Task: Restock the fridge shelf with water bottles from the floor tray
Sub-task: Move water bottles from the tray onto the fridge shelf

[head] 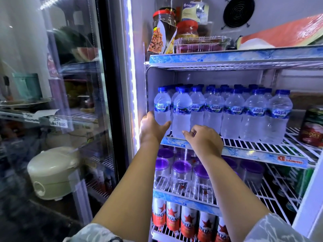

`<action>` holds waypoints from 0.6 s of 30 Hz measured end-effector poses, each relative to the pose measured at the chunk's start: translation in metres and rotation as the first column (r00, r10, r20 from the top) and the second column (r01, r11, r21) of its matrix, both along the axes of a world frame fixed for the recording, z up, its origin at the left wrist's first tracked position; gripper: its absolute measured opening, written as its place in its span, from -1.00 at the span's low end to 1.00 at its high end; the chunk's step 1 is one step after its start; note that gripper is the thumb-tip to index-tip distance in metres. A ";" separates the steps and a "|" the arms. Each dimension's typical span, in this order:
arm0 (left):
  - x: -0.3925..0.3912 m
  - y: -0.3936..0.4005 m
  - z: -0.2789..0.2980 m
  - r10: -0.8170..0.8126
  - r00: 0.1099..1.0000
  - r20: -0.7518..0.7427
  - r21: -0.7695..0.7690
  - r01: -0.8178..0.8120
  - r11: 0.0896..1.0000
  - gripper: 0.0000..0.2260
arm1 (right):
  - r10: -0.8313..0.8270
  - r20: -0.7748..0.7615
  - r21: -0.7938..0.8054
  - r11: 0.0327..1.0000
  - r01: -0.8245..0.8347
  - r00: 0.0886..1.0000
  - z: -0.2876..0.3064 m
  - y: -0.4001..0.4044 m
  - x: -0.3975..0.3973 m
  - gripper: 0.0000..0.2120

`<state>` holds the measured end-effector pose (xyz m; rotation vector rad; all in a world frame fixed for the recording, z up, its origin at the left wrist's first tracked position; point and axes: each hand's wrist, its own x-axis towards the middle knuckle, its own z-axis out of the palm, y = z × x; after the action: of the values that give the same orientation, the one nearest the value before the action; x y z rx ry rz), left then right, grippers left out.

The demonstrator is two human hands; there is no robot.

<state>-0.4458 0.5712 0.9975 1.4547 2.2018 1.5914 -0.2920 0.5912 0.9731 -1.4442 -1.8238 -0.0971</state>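
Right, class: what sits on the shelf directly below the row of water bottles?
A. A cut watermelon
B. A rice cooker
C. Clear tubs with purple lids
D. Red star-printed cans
C: clear tubs with purple lids stand just under the water bottles; the red cans are one shelf lower.

Top shelf: dark jar (164, 23) with red lid, red-lidded jar (187, 30) beside it, clear clamshell box (201, 44) in front, cut watermelon (286, 34) to the right. Fan grille (238, 12) on the back wall. Purple-lidded cups (180, 173) on the lower rack. Red-and-white star cans (188, 222) on the rack beneath. Green can (312, 126) at far right. Rice cooker (52, 172) visible through the glass door (78, 84), left.
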 end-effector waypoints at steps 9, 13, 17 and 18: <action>0.001 0.005 0.007 0.014 0.999 0.030 -0.013 -0.013 1.000 -0.50 | 0.000 -0.014 -0.015 1.000 0.000 1.000 0.000 0.000 0.000 -0.64; 0.002 0.005 0.008 0.032 0.999 0.016 0.021 -0.032 0.999 -0.52 | 0.006 -0.011 -0.021 1.000 -0.006 1.000 0.000 0.000 0.000 -0.63; -0.001 0.004 0.013 0.036 0.999 0.005 0.028 -0.036 0.999 -0.52 | -0.002 -0.004 -0.029 1.000 0.002 1.000 0.001 0.000 -0.001 -0.63; 0.000 0.004 0.012 0.031 1.000 0.002 0.017 -0.031 0.999 -0.51 | -0.006 -0.004 -0.028 1.000 0.006 1.000 0.001 -0.001 -0.001 -0.63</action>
<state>-0.4462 0.5750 1.0095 1.4303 2.2264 1.6243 -0.2933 0.5906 0.9741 -1.4685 -1.8239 -0.0718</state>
